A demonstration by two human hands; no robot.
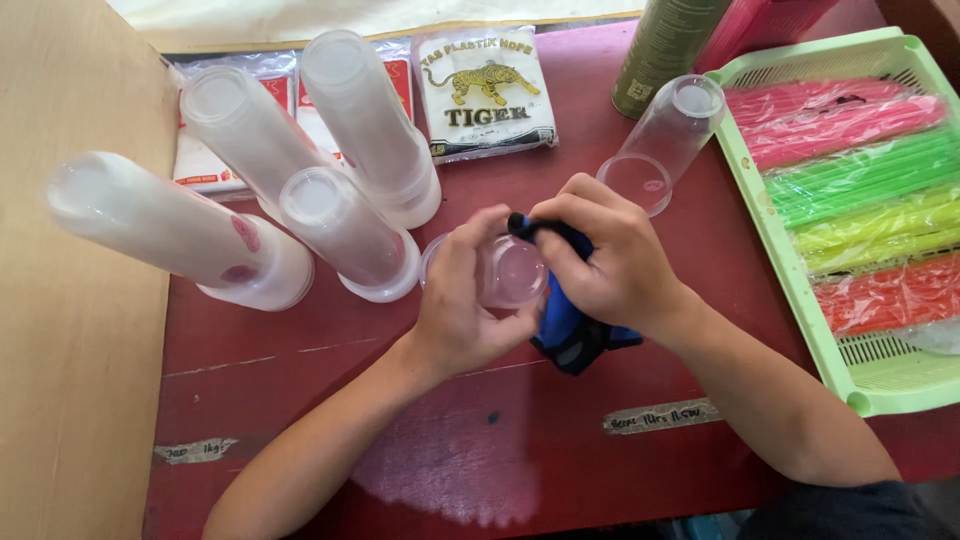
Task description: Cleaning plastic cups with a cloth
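A clear plastic cup [511, 272] lies on its side over the red table [420, 440], gripped by my left hand [463, 300]. My right hand [608, 258] presses a blue cloth [565, 330] against the cup's bottom; the cloth hangs down under that hand. A second clear cup [662, 140] stands upside down just beyond my right hand.
Several tall stacks of clear cups [340, 220] stand at the left. A white packet [486, 92] lies at the back, next to a green can [668, 50]. A green tray [800, 290] of coloured straw bundles fills the right. A wooden board [70, 320] borders the left side.
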